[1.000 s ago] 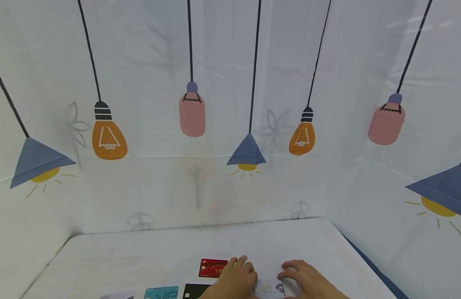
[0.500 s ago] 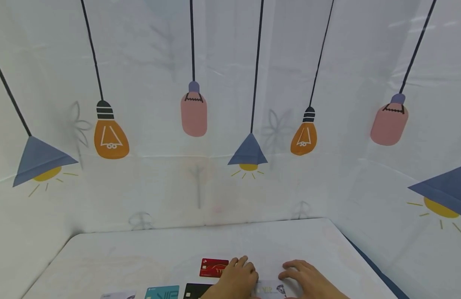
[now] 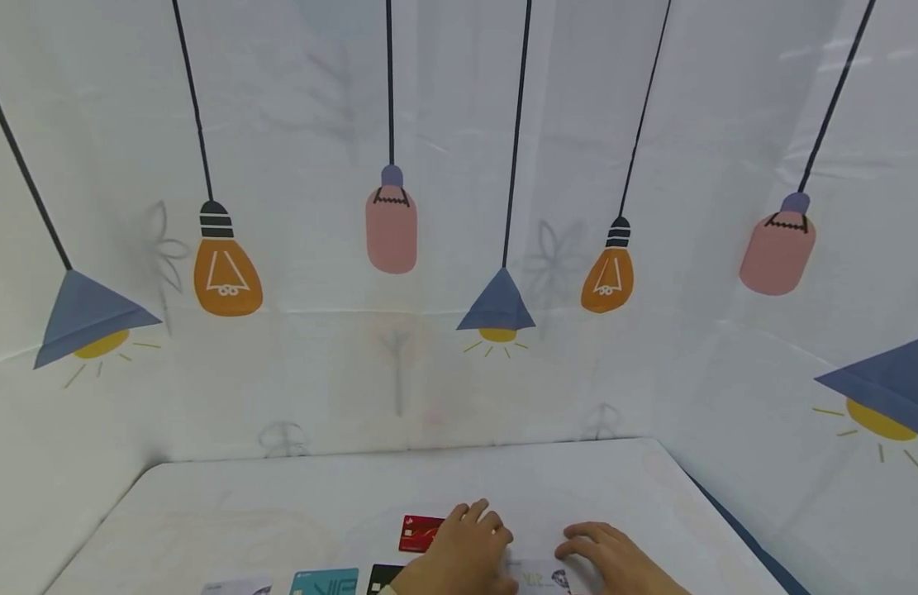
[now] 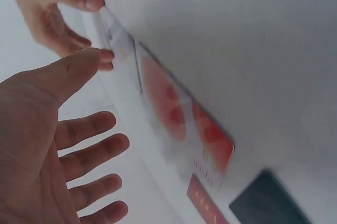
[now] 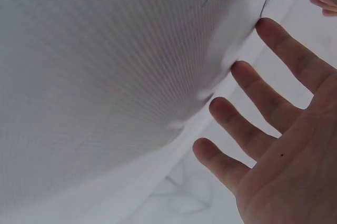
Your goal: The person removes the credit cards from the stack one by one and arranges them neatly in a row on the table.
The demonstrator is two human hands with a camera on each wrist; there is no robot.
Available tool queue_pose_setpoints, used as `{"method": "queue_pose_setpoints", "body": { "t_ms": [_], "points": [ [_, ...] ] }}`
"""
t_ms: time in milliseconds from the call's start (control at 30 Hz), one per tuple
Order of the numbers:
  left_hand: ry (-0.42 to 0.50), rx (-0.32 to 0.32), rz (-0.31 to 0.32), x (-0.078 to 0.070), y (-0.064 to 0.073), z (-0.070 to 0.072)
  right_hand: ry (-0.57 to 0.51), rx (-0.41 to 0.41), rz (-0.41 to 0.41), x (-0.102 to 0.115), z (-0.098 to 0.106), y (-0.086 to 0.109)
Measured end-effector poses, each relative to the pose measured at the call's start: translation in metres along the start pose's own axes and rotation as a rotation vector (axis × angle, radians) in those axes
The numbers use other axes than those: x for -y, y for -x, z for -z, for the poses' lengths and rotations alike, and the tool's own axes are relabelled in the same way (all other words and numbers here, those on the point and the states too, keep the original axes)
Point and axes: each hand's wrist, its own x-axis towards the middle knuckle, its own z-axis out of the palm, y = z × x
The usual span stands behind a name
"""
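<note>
A white VIP card (image 3: 540,576) lies on the table between the two hands in the head view. My right hand (image 3: 622,562) is at its right end, thumb and forefinger apart at the card's corners. The right wrist view has the fingers (image 5: 284,42) spread, fingertips down at the surface. Just left of the white card hovers my left hand (image 3: 462,552), overlapping a red VIP card (image 3: 420,533) and a black card (image 3: 382,577). In the left wrist view its fingers (image 4: 97,148) are extended, with nothing between them and the thumb.
A teal VIP card (image 3: 325,582) and a pale card (image 3: 237,587) lie further left along the lower edge of the head view. The white tabletop (image 3: 280,496) backs onto a white curtain (image 3: 317,372) printed with lamps and bulbs.
My left hand has lifted slightly and shifted left, covering more of the red and black cards. My right hand has stayed beside the white card. The head view has drifted a little.
</note>
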Motion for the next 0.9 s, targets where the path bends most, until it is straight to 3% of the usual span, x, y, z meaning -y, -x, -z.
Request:
{"method": "queue_pose_setpoints", "body": {
  "t_ms": [100, 300, 367, 567, 700, 800, 900],
  "points": [
    [0.005, -0.020, 0.018, 0.010, 0.005, 0.006, -0.025, 0.028, -0.042, 0.002, 0.002, 0.000],
    [-0.081, -0.174, 0.025, 0.041, 0.027, 0.011, -0.046, 0.053, -0.060, 0.004, 0.004, -0.001],
    [-0.088, -0.197, 0.040, 0.055, 0.034, 0.014, -0.055, 0.063, -0.065, 0.004, 0.006, -0.002],
    [-0.008, -0.096, 0.105, 0.096, 0.050, 0.022, -0.152, 0.111, -0.171, 0.006, 0.018, -0.006],
    [0.068, -0.048, 0.118, 0.111, 0.058, 0.025, -0.156, 0.100, -0.184, 0.009, 0.019, -0.012],
    [0.104, -0.030, 0.116, 0.119, 0.062, 0.024, -0.153, 0.081, -0.165, 0.014, 0.019, -0.017],
    [0.123, -0.020, 0.121, 0.123, 0.064, 0.019, -0.115, 0.025, -0.085, 0.020, 0.019, -0.023]
  ]
}}
